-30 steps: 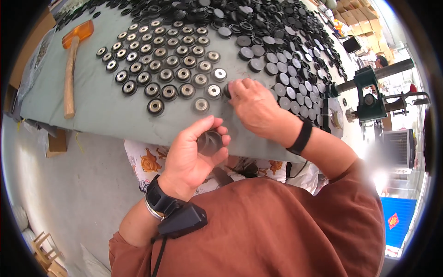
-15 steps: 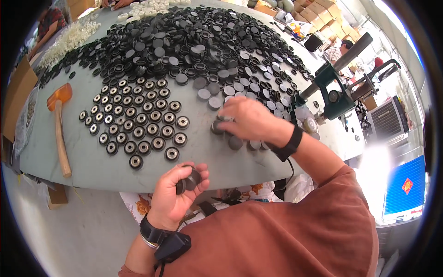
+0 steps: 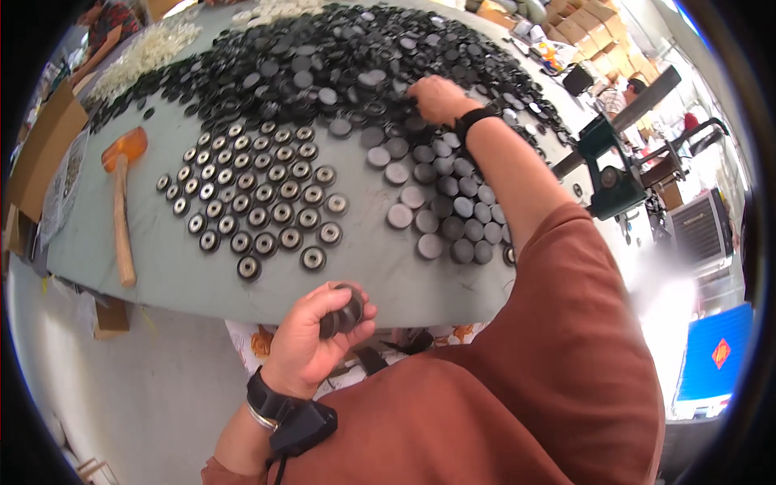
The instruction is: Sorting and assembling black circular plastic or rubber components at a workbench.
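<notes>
Near the table's front edge, my left hand [image 3: 311, 327] is closed around a couple of dark round caps [image 3: 349, 310], held on edge between thumb and fingers. My right hand [image 3: 443, 101] is stretched far forward at the near right side of a big heap of black round caps [image 3: 267, 81]. Its fingers are curled down, and the tips and whatever they grip are hidden. Below that hand lies a loose group of grey-topped caps [image 3: 447, 186], set flat side by side. Left of them sit rows of black rings with metal bearing centres [image 3: 257, 216].
A mallet with an orange head [image 3: 125, 149] and wooden handle lies on the left of the green table [image 3: 186, 291]. At the right stands a dark green hand press [image 3: 610, 174]. Pale plastic parts [image 3: 153, 52] are heaped at the far left, by a cardboard box [image 3: 48, 153] and another person [image 3: 113, 28].
My right hand has moved forward, from the grey-topped caps to the big heap. My left hand still grips its caps, and the view has shifted slightly.
</notes>
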### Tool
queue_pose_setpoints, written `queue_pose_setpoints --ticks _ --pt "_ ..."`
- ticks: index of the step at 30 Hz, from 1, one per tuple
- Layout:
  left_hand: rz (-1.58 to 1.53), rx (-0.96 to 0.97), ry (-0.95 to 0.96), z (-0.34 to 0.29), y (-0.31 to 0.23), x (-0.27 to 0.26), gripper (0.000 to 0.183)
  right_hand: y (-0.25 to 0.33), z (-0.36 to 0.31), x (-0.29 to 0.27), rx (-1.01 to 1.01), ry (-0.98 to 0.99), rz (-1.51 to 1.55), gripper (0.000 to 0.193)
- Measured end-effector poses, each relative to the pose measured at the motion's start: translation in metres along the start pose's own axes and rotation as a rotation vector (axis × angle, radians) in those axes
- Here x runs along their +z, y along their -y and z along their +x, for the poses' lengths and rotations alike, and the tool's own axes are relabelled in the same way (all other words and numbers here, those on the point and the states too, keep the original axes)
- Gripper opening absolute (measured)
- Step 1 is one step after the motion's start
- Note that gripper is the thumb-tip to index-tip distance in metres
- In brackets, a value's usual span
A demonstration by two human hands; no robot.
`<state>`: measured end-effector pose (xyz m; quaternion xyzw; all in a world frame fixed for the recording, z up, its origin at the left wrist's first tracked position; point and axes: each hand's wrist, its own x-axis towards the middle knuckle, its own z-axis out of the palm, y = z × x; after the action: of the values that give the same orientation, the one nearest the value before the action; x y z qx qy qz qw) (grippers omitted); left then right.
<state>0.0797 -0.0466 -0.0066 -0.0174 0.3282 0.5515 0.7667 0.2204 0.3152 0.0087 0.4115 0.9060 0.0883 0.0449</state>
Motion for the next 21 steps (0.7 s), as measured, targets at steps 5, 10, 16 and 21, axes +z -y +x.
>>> queue_pose_setpoints --ticks 5,10,16,21 --pt "-0.028 -0.002 0.026 0.003 -0.001 -0.005 0.015 0.004 -0.020 -0.015 0.002 -0.347 0.062 0.014" --pt "-0.055 -0.012 0.045 0.004 -0.001 -0.006 0.013 0.116 -0.094 -0.024 -0.304 -0.244 0.699 0.018" --pt "-0.097 -0.025 0.073 0.005 0.003 -0.012 0.013 0.146 -0.112 -0.015 -0.470 -0.310 0.370 0.013" --pt "-0.122 -0.009 0.070 0.002 0.000 -0.014 0.013 0.149 -0.115 -0.011 -0.553 -0.273 0.314 0.012"
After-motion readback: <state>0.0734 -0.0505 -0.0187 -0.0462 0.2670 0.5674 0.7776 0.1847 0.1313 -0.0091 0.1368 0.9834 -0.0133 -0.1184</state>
